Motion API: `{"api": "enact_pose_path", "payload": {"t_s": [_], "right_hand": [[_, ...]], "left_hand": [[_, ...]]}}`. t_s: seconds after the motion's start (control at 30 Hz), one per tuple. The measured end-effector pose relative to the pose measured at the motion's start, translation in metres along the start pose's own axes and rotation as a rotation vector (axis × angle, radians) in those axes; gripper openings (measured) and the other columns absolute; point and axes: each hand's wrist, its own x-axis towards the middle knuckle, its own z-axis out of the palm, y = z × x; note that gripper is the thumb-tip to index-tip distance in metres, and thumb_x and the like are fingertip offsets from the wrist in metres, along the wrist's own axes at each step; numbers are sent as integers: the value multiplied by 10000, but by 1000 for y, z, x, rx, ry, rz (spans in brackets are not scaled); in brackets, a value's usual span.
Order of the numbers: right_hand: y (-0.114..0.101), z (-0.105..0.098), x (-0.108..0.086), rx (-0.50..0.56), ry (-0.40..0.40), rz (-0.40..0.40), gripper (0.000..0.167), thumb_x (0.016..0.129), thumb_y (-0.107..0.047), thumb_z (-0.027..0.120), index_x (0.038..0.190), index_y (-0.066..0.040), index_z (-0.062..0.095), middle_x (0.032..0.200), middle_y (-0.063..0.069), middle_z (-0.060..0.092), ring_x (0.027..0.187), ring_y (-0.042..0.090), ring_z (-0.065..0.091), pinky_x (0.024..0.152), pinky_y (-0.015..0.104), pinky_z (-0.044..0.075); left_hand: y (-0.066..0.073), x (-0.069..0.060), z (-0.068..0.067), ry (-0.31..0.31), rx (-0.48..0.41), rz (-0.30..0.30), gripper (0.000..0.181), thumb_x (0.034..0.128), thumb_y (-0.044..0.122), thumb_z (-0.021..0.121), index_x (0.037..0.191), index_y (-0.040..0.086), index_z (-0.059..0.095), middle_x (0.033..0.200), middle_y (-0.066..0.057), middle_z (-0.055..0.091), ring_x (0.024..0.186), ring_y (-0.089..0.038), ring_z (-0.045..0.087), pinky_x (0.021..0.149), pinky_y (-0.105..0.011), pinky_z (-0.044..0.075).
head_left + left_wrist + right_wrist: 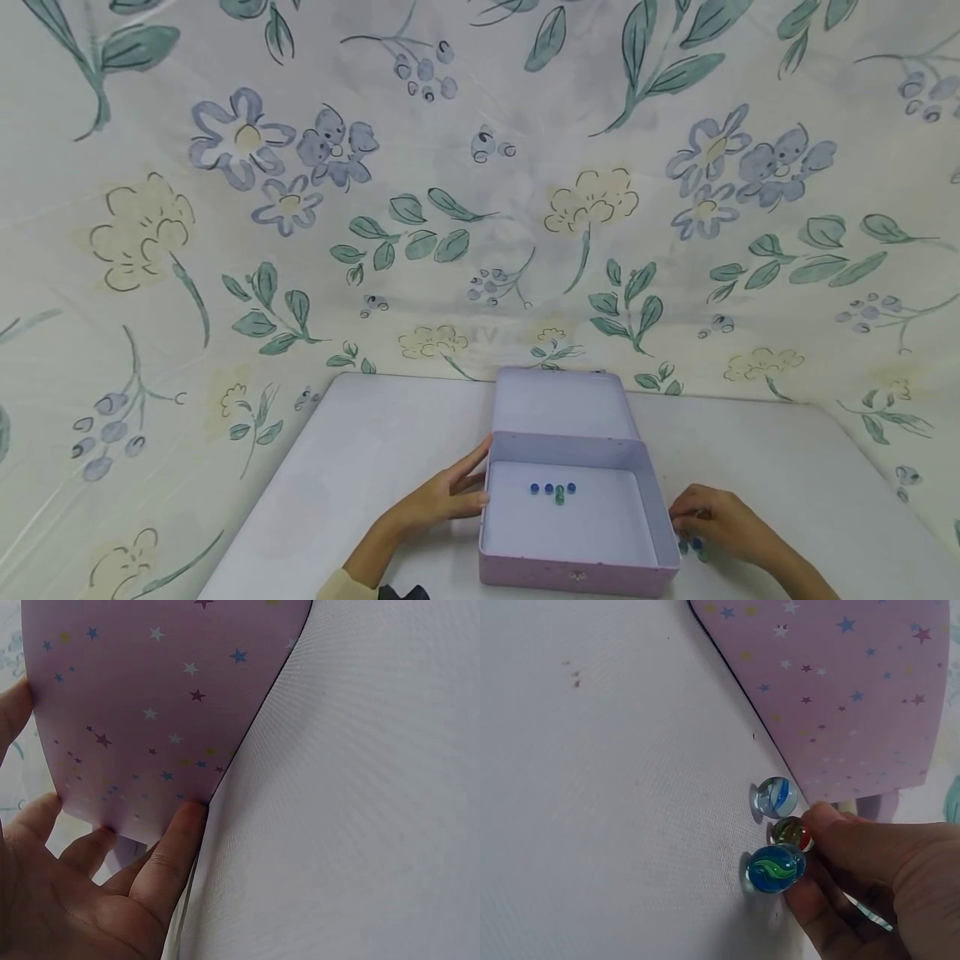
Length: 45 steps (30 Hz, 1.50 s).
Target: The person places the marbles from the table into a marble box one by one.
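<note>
The hinged box [577, 569] stands with its lid [562, 404] raised; its outside is pink with small stars and its inside pale lilac. Against its left side my left hand [441, 498] rests spread fingertips, and the left wrist view shows them on the starry wall [150, 712]. Inside lie three blue marbles [549, 489] in a row and green marbles [559, 499] among them. By the right wall, my right hand [716, 521] curls its thumb and fingers about a red-and-green glass marble [792, 834]. Touching or close to it are a blue-green swirl marble [772, 868] and a clear-blue marble [777, 797].
The box stands on a white tabletop [420, 417] with a floral-patterned backdrop [480, 208] behind. A dark object [403, 592] shows at the bottom edge beside the left sleeve [347, 587]. Small reddish specks [576, 679] mark the white surface.
</note>
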Motion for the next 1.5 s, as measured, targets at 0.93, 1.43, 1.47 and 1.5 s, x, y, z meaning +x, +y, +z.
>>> {"api": "enact_pose_path", "payload": {"t_s": [0.93, 1.43, 1.47, 1.5], "right_hand": [[-3, -7, -2, -3, 12, 42, 106, 932, -125, 676, 1005, -84, 740, 929, 24, 750, 822, -28, 668, 695, 207, 587], [-25, -29, 4, -44, 135, -15, 128, 921, -98, 694, 1020, -28, 737, 965, 86, 737, 888, -61, 654, 720, 194, 590], [-27, -32, 5, -47, 135, -17, 127, 926, -103, 691, 1025, -39, 738, 971, 79, 736, 889, -60, 654, 720, 194, 590], [-29, -34, 7, -49, 141, -18, 122, 924, -104, 694, 1024, -55, 743, 971, 66, 737, 886, -56, 656, 720, 196, 591]], "left_hand": [[1, 0, 2, 21, 22, -12, 855, 959, 387, 657, 1605, 387, 98, 1701, 26, 14, 1512, -488, 164, 1061, -543, 483], [1, 0, 0, 0, -1, 11, 846, 973, 355, 642, 1611, 360, 87, 1703, -6, -9, 1513, -499, 132, 1070, -553, 471], [1, -1, 0, -4, -5, 12, 846, 973, 359, 641, 1611, 358, 85, 1702, -6, -12, 1513, -501, 126, 1073, -557, 467], [1, -1, 0, -7, -8, 13, 847, 974, 361, 639, 1612, 357, 82, 1702, -3, -15, 1514, -501, 122, 1076, -558, 464]]}}
